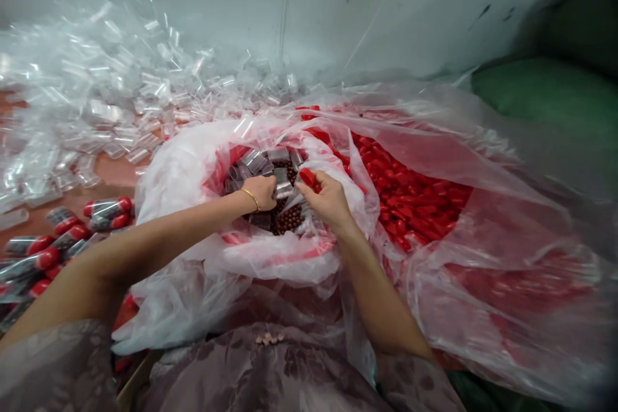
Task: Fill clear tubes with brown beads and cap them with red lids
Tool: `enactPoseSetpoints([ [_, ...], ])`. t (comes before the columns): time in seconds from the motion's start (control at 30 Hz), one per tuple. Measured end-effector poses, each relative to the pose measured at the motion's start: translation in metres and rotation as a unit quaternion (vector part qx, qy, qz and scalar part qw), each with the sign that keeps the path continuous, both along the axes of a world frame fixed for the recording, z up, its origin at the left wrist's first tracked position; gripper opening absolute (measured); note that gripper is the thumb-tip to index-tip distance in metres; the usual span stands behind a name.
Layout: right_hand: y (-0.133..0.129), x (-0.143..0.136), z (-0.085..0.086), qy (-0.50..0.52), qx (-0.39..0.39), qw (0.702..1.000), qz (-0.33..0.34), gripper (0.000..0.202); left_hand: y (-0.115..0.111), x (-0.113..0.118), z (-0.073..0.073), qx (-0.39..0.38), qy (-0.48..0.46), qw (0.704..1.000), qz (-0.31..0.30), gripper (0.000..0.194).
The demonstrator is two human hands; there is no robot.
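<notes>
My left hand (263, 194), with a gold bangle at the wrist, is closed round a clear plastic tube (284, 190) above the mouth of a white sack (168, 170). Inside the sack lie dark brown balls (288, 219) and more clear tubes (246, 167). To the right, my right hand (329, 201) pinches a red cap (308, 176) between thumb and fingers, close to the tube but apart from it. Whether the held tube has anything in it is hard to make out.
A heap of clear tubes (111, 90) spreads at the back left. Filled tubes with red caps (109, 207) lie at the left. A clear bag of red caps (410, 193) lies at the right, before a pale wall (318, 6) and a green sack (550, 103).
</notes>
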State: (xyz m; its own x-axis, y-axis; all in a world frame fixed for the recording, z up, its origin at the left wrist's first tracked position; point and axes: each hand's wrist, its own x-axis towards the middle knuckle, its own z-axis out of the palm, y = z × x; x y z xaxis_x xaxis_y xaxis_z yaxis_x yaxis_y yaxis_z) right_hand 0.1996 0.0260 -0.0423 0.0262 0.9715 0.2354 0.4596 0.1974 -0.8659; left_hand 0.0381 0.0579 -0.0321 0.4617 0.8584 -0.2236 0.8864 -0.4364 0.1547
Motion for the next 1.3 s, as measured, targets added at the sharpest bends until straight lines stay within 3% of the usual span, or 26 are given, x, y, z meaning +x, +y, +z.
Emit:
enactPoseSetpoints([
  [0.17,0.012,0.001,0.011,0.020,-0.100,0.994,0.050,0.027,-0.003,-0.016,0.012,-0.012,-0.148,0.989,0.025,0.041],
  [0.3,0.017,-0.005,0.024,0.038,-0.180,0.981,0.066,0.027,-0.010,-0.026,0.013,-0.014,-0.222,0.974,0.048,0.044],
  [0.37,0.019,-0.007,0.030,0.076,-0.255,0.959,0.100,0.028,-0.012,-0.031,0.011,-0.083,-0.300,0.948,0.067,0.042],
  [0.47,0.023,-0.009,0.036,0.137,-0.328,0.924,0.139,0.032,-0.015,-0.038,0.010,-0.234,-0.413,0.875,0.093,0.033],
  [0.53,0.027,-0.013,0.036,0.153,-0.328,0.921,0.143,0.034,-0.016,-0.041,0.011,-0.295,-0.456,0.833,0.102,0.029],
  [0.63,0.033,-0.017,0.035,0.162,-0.311,0.926,0.144,0.031,-0.017,-0.047,0.016,-0.316,-0.479,0.811,0.115,0.031],
  [0.8,0.044,-0.010,0.035,0.196,-0.266,0.942,0.059,0.027,-0.021,-0.069,0.026,-0.345,-0.461,0.807,0.130,0.034],
  [0.9,0.054,-0.010,0.032,0.190,-0.199,0.961,0.029,0.027,-0.025,-0.072,0.030,-0.322,-0.424,0.836,0.133,0.027],
  [1.03,0.067,-0.024,0.026,0.130,-0.081,0.988,0.016,0.020,-0.023,-0.048,0.026,-0.261,-0.261,0.920,0.129,0.011],
  [1.13,0.070,-0.025,0.023,0.180,-0.074,0.981,0.007,0.024,-0.019,-0.023,0.019,-0.202,-0.110,0.967,0.112,0.004],
  [1.2,0.067,-0.020,0.023,0.236,-0.103,0.966,0.024,0.025,-0.014,-0.010,0.013,-0.191,-0.074,0.972,0.116,0.007],
  [1.3,0.060,-0.014,0.025,0.272,-0.111,0.955,0.050,0.028,-0.005,0.008,0.003,-0.240,-0.084,0.955,0.153,0.012],
])
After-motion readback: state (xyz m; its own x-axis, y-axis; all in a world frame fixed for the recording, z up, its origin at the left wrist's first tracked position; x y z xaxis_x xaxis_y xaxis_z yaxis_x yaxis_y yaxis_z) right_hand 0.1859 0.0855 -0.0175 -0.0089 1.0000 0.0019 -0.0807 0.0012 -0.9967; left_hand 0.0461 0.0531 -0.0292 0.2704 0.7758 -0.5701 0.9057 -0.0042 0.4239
